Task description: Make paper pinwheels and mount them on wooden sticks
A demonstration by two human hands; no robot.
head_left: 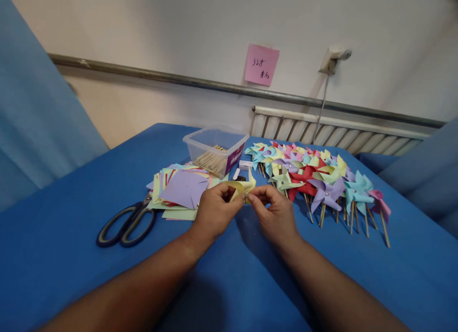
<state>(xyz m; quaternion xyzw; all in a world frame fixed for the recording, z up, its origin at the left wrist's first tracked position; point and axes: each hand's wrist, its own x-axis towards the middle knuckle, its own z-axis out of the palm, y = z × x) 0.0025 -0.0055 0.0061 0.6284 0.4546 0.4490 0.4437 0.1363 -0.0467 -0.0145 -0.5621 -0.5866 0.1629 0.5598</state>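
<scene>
Between my two hands is a yellow paper pinwheel (249,180) with its blades curled inward. My left hand (217,205) pinches its left side and centre. The fingers of my right hand (274,209) are closed at its middle, close to the left thumb; a pin there, if any, is too small to make out. Left of my hands lies a stack of coloured paper squares (182,189), a purple one with cut slits on top. Dark-handled scissors (130,222) rest beside the stack, their blades partly under the paper. Many finished pinwheels (327,191) on sticks lie to the right.
A clear plastic box (216,148) holding wooden sticks stands behind the paper. Small white boxes (245,165) lie next to it. A blue cloth (89,184) covers the table. Along the wall run a metal rail (161,77) and a radiator (304,127). A pink note (262,65) hangs above.
</scene>
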